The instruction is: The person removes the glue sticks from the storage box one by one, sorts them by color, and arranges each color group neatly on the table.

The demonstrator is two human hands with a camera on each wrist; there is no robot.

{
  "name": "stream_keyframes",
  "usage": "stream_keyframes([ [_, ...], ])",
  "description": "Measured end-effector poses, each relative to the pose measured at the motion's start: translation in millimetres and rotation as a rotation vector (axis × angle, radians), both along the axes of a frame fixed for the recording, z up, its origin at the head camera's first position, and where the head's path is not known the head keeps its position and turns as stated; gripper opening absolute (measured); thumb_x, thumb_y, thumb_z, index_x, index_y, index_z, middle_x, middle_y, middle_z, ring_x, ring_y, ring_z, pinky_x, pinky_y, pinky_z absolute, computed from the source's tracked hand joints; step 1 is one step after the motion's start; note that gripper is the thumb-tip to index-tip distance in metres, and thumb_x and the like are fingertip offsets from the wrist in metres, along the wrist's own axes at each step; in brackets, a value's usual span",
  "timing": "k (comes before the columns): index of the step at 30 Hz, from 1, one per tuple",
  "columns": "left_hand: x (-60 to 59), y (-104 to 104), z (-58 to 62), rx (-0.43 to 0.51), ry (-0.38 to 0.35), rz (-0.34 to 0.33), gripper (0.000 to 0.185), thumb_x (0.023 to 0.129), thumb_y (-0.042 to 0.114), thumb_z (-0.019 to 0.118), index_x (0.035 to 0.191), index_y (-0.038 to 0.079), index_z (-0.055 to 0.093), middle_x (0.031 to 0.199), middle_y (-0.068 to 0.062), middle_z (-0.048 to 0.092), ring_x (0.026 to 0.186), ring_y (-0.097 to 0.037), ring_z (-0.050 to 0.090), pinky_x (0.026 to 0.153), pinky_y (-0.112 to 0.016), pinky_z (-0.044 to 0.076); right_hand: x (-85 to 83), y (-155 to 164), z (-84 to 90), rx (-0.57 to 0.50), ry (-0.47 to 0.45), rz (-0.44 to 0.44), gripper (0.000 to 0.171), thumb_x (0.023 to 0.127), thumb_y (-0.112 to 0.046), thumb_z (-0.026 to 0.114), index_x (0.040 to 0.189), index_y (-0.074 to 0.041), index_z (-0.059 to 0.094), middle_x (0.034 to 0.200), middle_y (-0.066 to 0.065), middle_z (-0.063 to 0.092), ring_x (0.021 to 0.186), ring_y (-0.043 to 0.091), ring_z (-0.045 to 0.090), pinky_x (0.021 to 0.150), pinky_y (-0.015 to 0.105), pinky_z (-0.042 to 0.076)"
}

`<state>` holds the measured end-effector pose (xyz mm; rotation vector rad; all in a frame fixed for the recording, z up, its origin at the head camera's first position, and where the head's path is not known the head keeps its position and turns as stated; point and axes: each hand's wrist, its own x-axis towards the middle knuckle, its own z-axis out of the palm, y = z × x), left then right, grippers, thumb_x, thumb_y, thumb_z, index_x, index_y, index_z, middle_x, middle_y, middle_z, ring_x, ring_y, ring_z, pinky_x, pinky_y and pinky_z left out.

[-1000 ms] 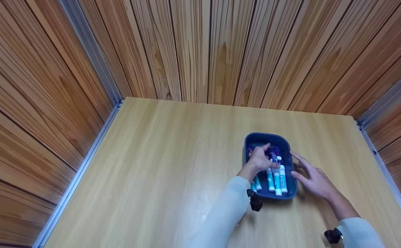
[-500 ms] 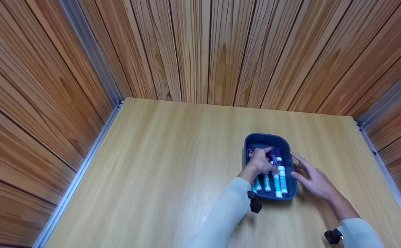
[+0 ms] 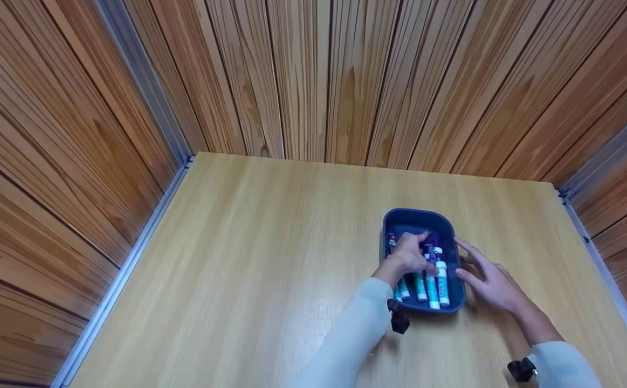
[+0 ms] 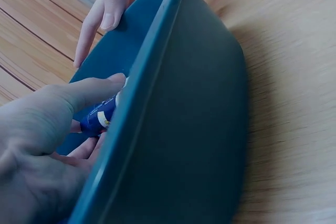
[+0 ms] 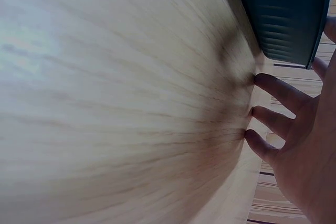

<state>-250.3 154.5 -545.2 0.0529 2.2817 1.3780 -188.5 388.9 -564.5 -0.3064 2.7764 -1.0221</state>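
Note:
A dark blue oblong tray (image 3: 407, 218) stands on the table, holding several tubes that look like glue sticks. Turquoise glue sticks (image 3: 432, 291) with white ends lie at its near end, and dark purple-blue ones (image 3: 432, 240) lie farther back. My left hand (image 3: 409, 256) reaches inside; in the left wrist view its thumb and fingers pinch a blue glue stick (image 4: 100, 118), partly hidden by the tray wall. My right hand (image 3: 488, 280) touches the tray's right rim with outstretched fingers. In the right wrist view, several fingertips (image 5: 257, 80) rest on the tabletop beside the tray.
The light wooden tabletop (image 3: 270, 242) spreads left of the tray. Wood-plank walls (image 3: 302, 81) rise at the back and sides, with metal rails (image 3: 130, 248) along the table's side edges. Black wrist devices (image 3: 399, 318) sit at both cuffs.
My left hand has shifted slightly within the tray, and the glue sticks by it have moved a little, one to the left and then slightly back. The right hand stays at the rim.

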Motion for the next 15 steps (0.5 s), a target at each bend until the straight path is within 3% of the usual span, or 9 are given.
stream_keyframes([
  [6, -0.4, 0.3, 1.0, -0.013, 0.006, -0.041, 0.099, 0.086, 0.013, 0.100, 0.169, 0.039, 0.051, 0.174, 0.003, 0.050, 0.158, -0.017, 0.051, 0.140, -0.042, 0.039, 0.1, -0.2, 1.9, 0.002, 0.000, -0.002, 0.077, 0.118, -0.044, 0.057, 0.182, -0.029, 0.017, 0.172, 0.035, 0.047, 0.156, 0.063, 0.049, 0.122, 0.092, 0.029],
  [15, 2.5, 1.4, 0.5, -0.053, 0.059, -0.050, 0.093, 0.086, 0.014, 0.100, 0.164, 0.041, 0.057, 0.169, 0.006, 0.053, 0.151, -0.016, 0.054, 0.136, -0.043, 0.044, -0.3, 0.2, 0.7, 0.012, 0.003, 0.005, 0.077, 0.118, -0.043, 0.057, 0.182, -0.030, 0.018, 0.172, 0.034, 0.049, 0.157, 0.062, 0.049, 0.121, 0.092, 0.030],
])
